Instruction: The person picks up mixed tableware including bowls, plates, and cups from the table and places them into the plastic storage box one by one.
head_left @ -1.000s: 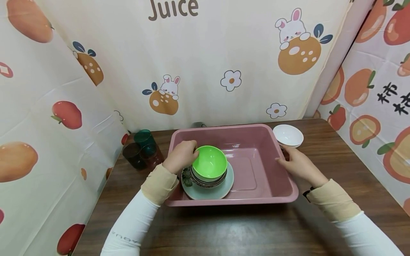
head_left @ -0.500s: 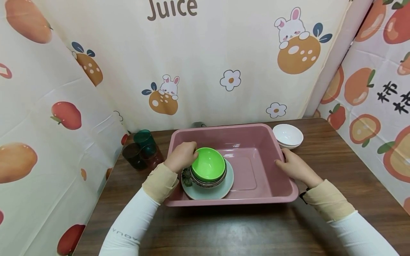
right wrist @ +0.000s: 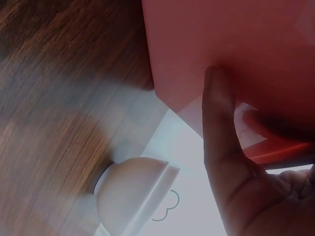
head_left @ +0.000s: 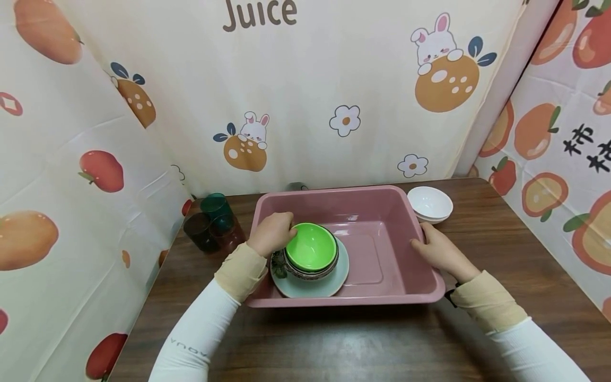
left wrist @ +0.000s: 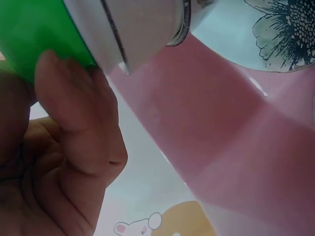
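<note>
My left hand (head_left: 272,234) pinches the left rim of a bright green bowl (head_left: 312,248), thumb on its inside. In the left wrist view the green bowl (left wrist: 42,29) lies between thumb and fingers, next to pale bowls (left wrist: 152,29) with dark rims. Those dark-rimmed bowls (head_left: 307,275) are stacked beneath the green one. The stack stands on a pale plate (head_left: 340,276) with a dark flower print, in the left part of a pink basin (head_left: 353,300). On the basin's right rim my right hand (head_left: 443,250) holds on, its thumb against the pink wall (right wrist: 197,44).
White bowls (head_left: 429,202), stacked, stand behind my right hand, close to the basin's back right corner. Several dark and tinted cups (head_left: 215,225) are grouped left of the basin. A printed cloth wall (head_left: 305,148) closes off the back of the wooden table (head_left: 334,345).
The green bowl has sunk slightly into the stack, its left rim still pinched by my left hand. My right hand has shifted slightly along the basin's rim. The basin stays in place.
</note>
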### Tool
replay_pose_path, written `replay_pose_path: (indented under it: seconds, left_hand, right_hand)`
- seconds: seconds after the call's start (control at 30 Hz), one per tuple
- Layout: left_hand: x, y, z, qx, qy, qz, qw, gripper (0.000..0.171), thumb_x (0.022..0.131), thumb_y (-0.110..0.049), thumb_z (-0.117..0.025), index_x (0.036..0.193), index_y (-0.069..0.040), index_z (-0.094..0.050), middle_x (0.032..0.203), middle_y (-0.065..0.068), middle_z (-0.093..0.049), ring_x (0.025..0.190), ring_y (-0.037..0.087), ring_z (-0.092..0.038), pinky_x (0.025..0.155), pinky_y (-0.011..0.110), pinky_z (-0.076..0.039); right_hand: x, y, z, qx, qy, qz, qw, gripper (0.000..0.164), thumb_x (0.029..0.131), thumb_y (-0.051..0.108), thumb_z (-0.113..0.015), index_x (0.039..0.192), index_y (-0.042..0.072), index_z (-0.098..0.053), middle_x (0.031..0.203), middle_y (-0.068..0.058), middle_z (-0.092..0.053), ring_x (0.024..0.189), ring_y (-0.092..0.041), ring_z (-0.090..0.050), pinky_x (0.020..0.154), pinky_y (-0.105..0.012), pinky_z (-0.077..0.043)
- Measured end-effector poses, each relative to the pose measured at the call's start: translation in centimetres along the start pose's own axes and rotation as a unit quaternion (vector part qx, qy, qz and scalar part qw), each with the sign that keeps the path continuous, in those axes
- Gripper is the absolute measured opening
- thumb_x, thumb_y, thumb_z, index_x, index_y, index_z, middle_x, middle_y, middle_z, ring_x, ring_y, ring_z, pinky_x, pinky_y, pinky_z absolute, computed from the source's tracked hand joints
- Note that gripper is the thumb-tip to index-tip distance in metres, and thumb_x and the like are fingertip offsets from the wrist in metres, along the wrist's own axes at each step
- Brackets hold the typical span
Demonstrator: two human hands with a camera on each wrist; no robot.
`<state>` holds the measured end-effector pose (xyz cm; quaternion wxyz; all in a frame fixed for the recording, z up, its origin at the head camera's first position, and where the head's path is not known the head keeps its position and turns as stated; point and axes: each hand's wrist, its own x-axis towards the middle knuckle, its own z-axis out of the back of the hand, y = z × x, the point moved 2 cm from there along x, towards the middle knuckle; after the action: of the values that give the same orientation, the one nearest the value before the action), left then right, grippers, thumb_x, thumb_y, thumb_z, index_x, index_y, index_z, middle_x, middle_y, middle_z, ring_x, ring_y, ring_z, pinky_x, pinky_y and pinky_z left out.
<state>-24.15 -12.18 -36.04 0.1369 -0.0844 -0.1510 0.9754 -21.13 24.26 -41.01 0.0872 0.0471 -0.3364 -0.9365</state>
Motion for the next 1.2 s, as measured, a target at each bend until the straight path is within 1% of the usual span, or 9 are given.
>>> replay_pose_path:
  seconds: [0.17, 0.3, 0.5, 0.6, 0.73, 0.9, 1.03, 1.2]
  left_hand:
    - [0.3, -0.1, -0.3, 0.004, 0.009, 0.011, 0.9999, 0.013, 0.095, -0.02, -0.063, 0.091, -0.008, -0.061, 0.077, 0.003, -0.06, 0.07, 0.018, -0.054, 0.063, 0.029, -0.043]
    - [0.5, -0.1, -0.5, 0.015, 0.013, 0.016, 0.9997, 0.015, 0.096, -0.023, -0.062, 0.095, -0.008, -0.062, 0.08, 0.003, -0.062, 0.073, 0.019, -0.056, 0.066, 0.031, -0.045]
    - [0.5, 0.0, -0.7, 0.036, 0.007, 0.014, 0.9992, 0.018, 0.095, -0.026, -0.064, 0.089, -0.01, -0.059, 0.078, 0.002, -0.061, 0.072, 0.018, -0.055, 0.067, 0.033, -0.044]
    - [0.5, 0.1, -0.6, 0.035, 0.012, 0.015, 0.9992, 0.019, 0.094, -0.027, -0.065, 0.087, -0.01, -0.058, 0.077, 0.002, -0.06, 0.072, 0.018, -0.054, 0.066, 0.033, -0.044]
    - [0.4, 0.3, -0.4, 0.012, 0.021, 0.02, 0.9995, 0.021, 0.093, -0.028, -0.066, 0.086, -0.01, -0.057, 0.076, 0.002, -0.057, 0.071, 0.018, -0.053, 0.065, 0.031, -0.042]
    - [-0.1, 0.5, 0.2, -0.031, 0.023, 0.025, 0.999, 0.025, 0.093, -0.029, -0.067, 0.082, -0.01, -0.055, 0.074, 0.002, -0.053, 0.069, 0.017, -0.052, 0.062, 0.027, -0.04]
    - [-1.0, 0.8, 0.8, -0.071, 0.011, 0.033, 0.9969, 0.026, 0.094, -0.031, -0.066, 0.082, -0.01, -0.056, 0.072, 0.003, -0.053, 0.067, 0.017, -0.052, 0.058, 0.027, -0.04]
    - [-2.4, 1.6, 1.8, -0.114, -0.021, 0.048, 0.9921, 0.025, 0.094, -0.033, -0.065, 0.084, -0.012, -0.057, 0.073, 0.004, -0.054, 0.066, 0.019, -0.053, 0.057, 0.029, -0.041]
  right_hand:
    - [-0.2, -0.3, -0.1, -0.001, -0.004, -0.007, 1.0, 0.044, 0.094, 0.014, -0.054, 0.127, -0.015, -0.043, 0.111, -0.031, -0.059, 0.092, -0.034, -0.061, 0.077, -0.043, -0.049]
    - [-0.2, -0.3, -0.2, 0.0, -0.005, -0.009, 1.0, 0.044, 0.094, 0.013, -0.054, 0.127, -0.014, -0.043, 0.11, -0.03, -0.06, 0.091, -0.033, -0.061, 0.076, -0.042, -0.049]
    - [-0.2, -0.3, -0.2, 0.004, -0.007, -0.007, 1.0, 0.042, 0.094, 0.012, -0.054, 0.125, -0.014, -0.044, 0.106, -0.028, -0.06, 0.088, -0.031, -0.061, 0.073, -0.038, -0.048]
    - [-0.2, -0.2, -0.2, 0.004, -0.008, -0.008, 1.0, 0.042, 0.094, 0.012, -0.054, 0.125, -0.014, -0.044, 0.107, -0.029, -0.06, 0.088, -0.031, -0.061, 0.073, -0.038, -0.049]
    - [-0.1, -0.1, -0.2, 0.004, -0.009, -0.009, 1.0, 0.043, 0.094, 0.012, -0.053, 0.126, -0.014, -0.044, 0.108, -0.03, -0.06, 0.09, -0.032, -0.061, 0.074, -0.039, -0.048]
    - [0.0, -0.2, -0.2, 0.003, -0.012, -0.01, 1.0, 0.042, 0.093, 0.012, -0.053, 0.126, -0.014, -0.045, 0.108, -0.029, -0.06, 0.09, -0.032, -0.061, 0.075, -0.04, -0.048]
    - [0.1, -0.3, -0.3, 0.003, -0.016, -0.007, 1.0, 0.042, 0.093, 0.012, -0.053, 0.125, -0.014, -0.045, 0.107, -0.029, -0.06, 0.089, -0.032, -0.061, 0.074, -0.039, -0.048]
    - [0.1, -0.2, -0.3, 0.004, -0.017, -0.006, 1.0, 0.04, 0.092, 0.011, -0.053, 0.123, -0.014, -0.046, 0.106, -0.029, -0.06, 0.088, -0.032, -0.061, 0.074, -0.038, -0.048]
